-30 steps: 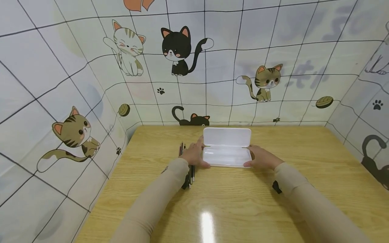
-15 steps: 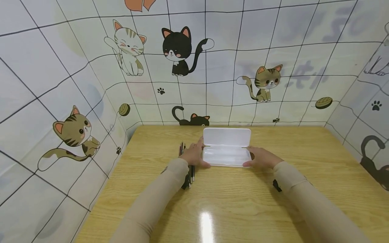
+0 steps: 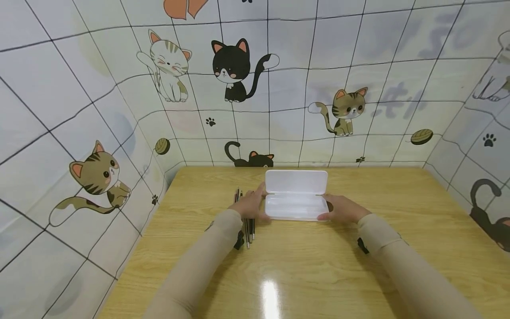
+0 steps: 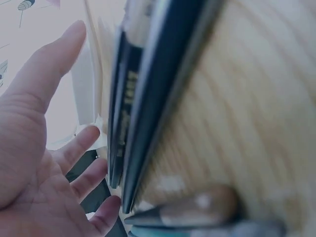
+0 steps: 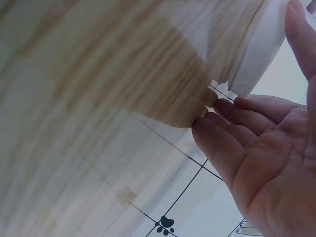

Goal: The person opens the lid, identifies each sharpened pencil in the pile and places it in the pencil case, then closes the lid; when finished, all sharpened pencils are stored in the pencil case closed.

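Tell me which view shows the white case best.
Head view: it shows the white case open and almost whole. The right wrist view catches only one side; the left wrist view, a washed-out part.

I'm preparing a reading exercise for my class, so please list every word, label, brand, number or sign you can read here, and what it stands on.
No text can be read with certainty.
Dark pencil, left wrist view: gold lettering along its side, too blurred to read.
Patterned backdrop, head view: faint grey-blue marks like characters towards the right, too unclear to read.
White case: no lettering visible.
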Demonstrator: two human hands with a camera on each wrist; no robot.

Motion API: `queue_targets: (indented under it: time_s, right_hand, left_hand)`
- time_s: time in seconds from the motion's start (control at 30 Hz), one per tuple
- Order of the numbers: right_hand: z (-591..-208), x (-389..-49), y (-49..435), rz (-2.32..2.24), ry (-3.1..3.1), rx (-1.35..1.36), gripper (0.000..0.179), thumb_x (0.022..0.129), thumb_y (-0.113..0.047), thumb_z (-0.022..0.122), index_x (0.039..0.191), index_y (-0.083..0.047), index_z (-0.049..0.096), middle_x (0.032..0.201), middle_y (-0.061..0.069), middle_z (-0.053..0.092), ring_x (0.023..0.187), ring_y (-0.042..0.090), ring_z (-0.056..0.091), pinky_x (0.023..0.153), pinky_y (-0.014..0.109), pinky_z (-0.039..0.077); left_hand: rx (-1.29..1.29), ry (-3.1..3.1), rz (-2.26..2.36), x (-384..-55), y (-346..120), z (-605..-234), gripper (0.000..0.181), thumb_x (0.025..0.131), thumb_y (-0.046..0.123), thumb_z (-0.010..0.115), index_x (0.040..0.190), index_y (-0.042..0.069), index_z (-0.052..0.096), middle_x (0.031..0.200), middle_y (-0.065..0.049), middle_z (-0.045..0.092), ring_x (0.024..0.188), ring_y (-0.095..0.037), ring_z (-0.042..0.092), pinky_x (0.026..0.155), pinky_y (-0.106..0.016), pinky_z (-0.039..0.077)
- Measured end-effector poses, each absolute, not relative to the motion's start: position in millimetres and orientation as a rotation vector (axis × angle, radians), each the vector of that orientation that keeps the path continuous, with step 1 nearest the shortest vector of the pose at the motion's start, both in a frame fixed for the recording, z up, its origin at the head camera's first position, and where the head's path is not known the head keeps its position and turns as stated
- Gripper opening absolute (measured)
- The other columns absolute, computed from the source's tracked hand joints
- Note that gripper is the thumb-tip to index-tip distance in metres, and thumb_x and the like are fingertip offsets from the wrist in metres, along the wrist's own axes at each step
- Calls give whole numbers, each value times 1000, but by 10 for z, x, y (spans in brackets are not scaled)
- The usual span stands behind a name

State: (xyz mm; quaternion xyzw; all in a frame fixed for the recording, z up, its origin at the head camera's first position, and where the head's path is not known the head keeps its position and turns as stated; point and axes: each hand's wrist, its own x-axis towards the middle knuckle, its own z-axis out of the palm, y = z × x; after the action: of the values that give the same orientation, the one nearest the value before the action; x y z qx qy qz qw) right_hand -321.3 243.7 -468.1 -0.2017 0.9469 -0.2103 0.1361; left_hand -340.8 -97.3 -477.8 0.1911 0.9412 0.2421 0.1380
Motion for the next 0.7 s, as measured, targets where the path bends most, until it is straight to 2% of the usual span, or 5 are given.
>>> queue_targets:
  time_s: [0.13, 0.3, 0.4, 0.57, 0.7]
  right_hand:
    - [-4680, -3206, 2439, -612, 2744, -584, 100, 89, -52, 74, 151, 14, 31, 155, 34, 34, 142, 51, 32, 114, 62, 29]
    - [-4715, -3214, 2448, -610, 2753, -575, 99, 88, -53, 74, 152, 11, 33, 154, 33, 37, 142, 51, 34, 114, 62, 30]
    - [-4723, -3215, 2448, -604, 2753, -566, 100, 88, -54, 74, 152, 11, 33, 154, 33, 37, 142, 51, 35, 113, 62, 30]
    - [-4719, -3216, 2456, -613, 2750, -589, 100, 89, -53, 73, 152, 12, 32, 154, 34, 36, 141, 51, 35, 113, 62, 30]
    - [-4715, -3220, 2454, -614, 2756, -616, 98, 90, -51, 73, 151, 13, 31, 153, 34, 37, 141, 51, 35, 113, 62, 31]
  left_hand:
    - [592, 2767, 713, -3370, -1009, -4723, 131, 70, 45, 93, 164, 14, 7, 150, -4, 51, 134, -30, 47, 108, -52, 41]
    - [652, 2863, 794, -3386, -1081, -4670, 97, 78, 31, 90, 157, 12, 37, 140, -9, 59, 116, -29, 61, 96, -48, 51]
    - [622, 2878, 853, -3402, -1140, -4649, 74, 85, 21, 83, 151, 14, 48, 132, -6, 63, 109, -23, 63, 90, -41, 53]
    - [538, 2918, 1020, -3395, -1230, -4599, 39, 98, 13, 66, 136, 6, 61, 114, -6, 69, 99, -21, 65, 83, -37, 55]
    - [508, 2917, 1117, -3374, -1286, -4557, 29, 103, 12, 56, 130, 4, 65, 112, -8, 70, 101, -24, 66, 83, -40, 55]
